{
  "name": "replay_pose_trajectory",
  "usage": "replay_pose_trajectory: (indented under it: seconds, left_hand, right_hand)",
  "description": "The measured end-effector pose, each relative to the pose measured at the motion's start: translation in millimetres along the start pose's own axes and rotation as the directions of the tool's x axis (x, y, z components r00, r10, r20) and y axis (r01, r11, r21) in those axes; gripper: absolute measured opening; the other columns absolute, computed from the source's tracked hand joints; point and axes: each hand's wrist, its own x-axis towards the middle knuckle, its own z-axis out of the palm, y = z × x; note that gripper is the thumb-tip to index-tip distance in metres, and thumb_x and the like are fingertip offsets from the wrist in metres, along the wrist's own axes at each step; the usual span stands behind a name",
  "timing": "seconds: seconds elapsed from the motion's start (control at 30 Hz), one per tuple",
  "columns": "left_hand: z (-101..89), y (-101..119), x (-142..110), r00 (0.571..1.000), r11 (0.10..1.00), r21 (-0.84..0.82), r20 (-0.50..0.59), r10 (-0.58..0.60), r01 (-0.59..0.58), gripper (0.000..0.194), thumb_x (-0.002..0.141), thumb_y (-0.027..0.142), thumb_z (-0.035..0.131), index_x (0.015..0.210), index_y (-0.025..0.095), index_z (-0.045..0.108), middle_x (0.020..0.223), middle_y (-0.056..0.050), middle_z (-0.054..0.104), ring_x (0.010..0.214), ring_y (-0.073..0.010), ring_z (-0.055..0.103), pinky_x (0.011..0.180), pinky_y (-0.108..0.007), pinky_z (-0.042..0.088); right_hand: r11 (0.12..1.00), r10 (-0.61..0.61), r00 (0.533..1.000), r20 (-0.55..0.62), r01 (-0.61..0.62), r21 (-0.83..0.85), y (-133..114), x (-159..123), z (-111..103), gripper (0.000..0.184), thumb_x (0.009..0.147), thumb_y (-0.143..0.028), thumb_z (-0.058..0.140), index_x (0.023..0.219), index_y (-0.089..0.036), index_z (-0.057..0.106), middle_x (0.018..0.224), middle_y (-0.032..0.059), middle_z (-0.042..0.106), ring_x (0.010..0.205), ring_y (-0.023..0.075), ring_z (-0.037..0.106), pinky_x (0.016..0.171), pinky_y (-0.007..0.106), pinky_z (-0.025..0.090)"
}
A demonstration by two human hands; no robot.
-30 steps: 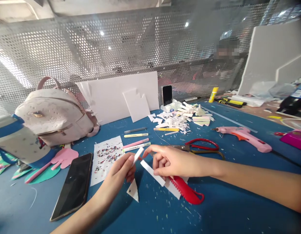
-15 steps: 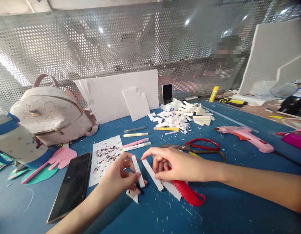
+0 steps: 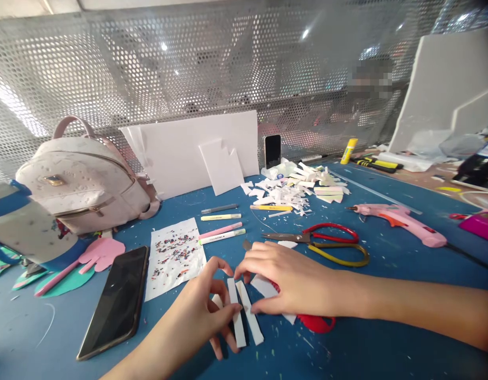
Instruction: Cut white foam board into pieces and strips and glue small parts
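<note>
My left hand (image 3: pixel 206 306) pinches a narrow white foam-board strip (image 3: pixel 238 322) between thumb and fingers. Close to its right, a second white strip (image 3: pixel 251 316) is held by my right hand (image 3: pixel 285 279), thumb on one edge and index finger at the top end. Both strips are low over the blue table, nearly parallel, with a thin gap between them. Beneath my right hand lie a white offcut (image 3: pixel 263 286) and a red-handled tool (image 3: pixel 317 323), mostly covered. Scissors (image 3: pixel 309 237) with red and yellow handles lie just beyond that hand.
A phone (image 3: pixel 115 301) and a speckled paper sheet (image 3: pixel 174 253) lie to the left. Several markers (image 3: pixel 222 217) and a heap of white scraps (image 3: pixel 287 190) are farther back. A pink glue gun (image 3: pixel 398 219) rests at the right. A backpack (image 3: pixel 81 184) and a tumbler (image 3: pixel 34 227) stand at the left.
My left hand has turned its strip to line up beside the other one. Both hands have come down and nearer to me, and the right now covers more of the red-handled tool.
</note>
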Motion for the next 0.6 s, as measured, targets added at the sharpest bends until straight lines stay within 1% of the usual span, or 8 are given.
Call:
replay_pose_trajectory:
  seconds: [0.1,0.17,0.23,0.3,0.37,0.43,0.5,0.6]
  left_hand:
    - [0.1,-1.7,0.2,1.0,1.0,0.01,0.002,0.016,-0.016,0.04,0.082,0.03,0.062,0.108,0.029,0.032,0.076,0.009,0.057,0.049,-0.02,0.071,0.033,-0.018,0.049]
    - [0.5,-1.4,-0.2,1.0,1.0,0.02,0.013,0.022,-0.022,0.039,0.082,0.03,0.062,0.109,0.03,0.033,0.077,0.009,0.057,0.046,-0.0177,0.07,0.031,-0.016,0.046]
    - [1.0,-0.4,-0.7,1.0,0.999,0.041,0.024,0.014,-0.015,0.038,0.083,0.03,0.061,0.108,0.03,0.033,0.077,0.009,0.058,0.044,-0.0165,0.068,0.029,-0.014,0.043]
    - [0.9,0.7,-1.0,1.0,0.998,0.068,0.024,0.006,-0.008,0.036,0.083,0.03,0.06,0.108,0.029,0.034,0.077,0.009,0.059,0.043,-0.0162,0.068,0.027,-0.013,0.04]
    - [-0.2,1.1,-1.0,1.0,0.995,0.102,0.02,0.006,-0.008,0.032,0.084,0.03,0.058,0.107,0.029,0.036,0.078,0.008,0.06,0.043,-0.0162,0.068,0.026,-0.013,0.038]
    - [-1.9,0.9,-1.0,1.0,0.988,0.151,0.016,0.018,-0.02,0.029,0.086,0.031,0.057,0.107,0.029,0.037,0.079,0.008,0.06,0.041,-0.0142,0.066,0.026,-0.013,0.036]
    - [-3.6,0.5,-1.5,0.999,0.966,0.254,-0.002,0.042,-0.04,0.028,0.087,0.033,0.057,0.108,0.029,0.039,0.076,0.009,0.059,0.036,-0.0103,0.06,0.026,-0.013,0.033]
    - [-5.9,2.1,-3.0,0.996,0.885,0.462,-0.035,0.087,-0.061,0.027,0.089,0.036,0.057,0.11,0.028,0.043,0.068,0.011,0.054,0.031,-0.007,0.047,0.027,-0.016,0.027]
  right_hand:
    - [0.992,-0.081,0.995,0.054,0.086,-0.095,0.1,-1.9,4.9,0.063,0.07,-0.052,0.08,0.12,-0.018,0.063,0.11,0.0083,0.061,0.106,0.0292,0.051,0.088,0.043,0.043]
    - [0.984,-0.101,0.993,0.068,0.11,-0.138,-0.4,-3.3,9.2,0.07,0.069,-0.056,0.079,0.125,-0.018,0.061,0.117,0.0112,0.059,0.112,0.0336,0.049,0.092,0.048,0.043]
    - [0.981,-0.101,0.993,0.067,0.111,-0.16,-1.3,-4.2,12.2,0.068,0.07,-0.056,0.077,0.125,-0.018,0.061,0.118,0.0122,0.059,0.118,0.0366,0.046,0.095,0.052,0.042]
    - [0.982,-0.092,0.993,0.071,0.102,-0.158,-2.1,-4.5,12.0,0.064,0.071,-0.053,0.077,0.122,-0.017,0.062,0.116,0.0124,0.059,0.12,0.0372,0.045,0.098,0.053,0.04]
    - [0.987,-0.077,0.994,0.083,0.087,-0.135,-2.5,-4.8,8.6,0.064,0.07,-0.051,0.078,0.122,-0.017,0.062,0.115,0.0118,0.059,0.119,0.0356,0.046,0.099,0.052,0.04]
    - [0.991,-0.059,0.995,0.084,0.068,-0.114,-2.4,-5.2,3.1,0.066,0.07,-0.052,0.077,0.124,-0.017,0.061,0.114,0.0115,0.059,0.114,0.0336,0.049,0.097,0.049,0.042]
    - [0.994,-0.051,0.997,0.064,0.057,-0.098,-2.0,-5.9,-3.0,0.065,0.072,-0.054,0.075,0.124,-0.018,0.06,0.113,0.0106,0.06,0.109,0.0314,0.051,0.095,0.047,0.042]
    - [0.997,-0.045,0.998,0.036,0.047,-0.058,-2.6,-7.2,-12.3,0.058,0.074,-0.054,0.073,0.119,-0.021,0.06,0.105,0.0069,0.062,0.102,0.0278,0.053,0.095,0.044,0.04]
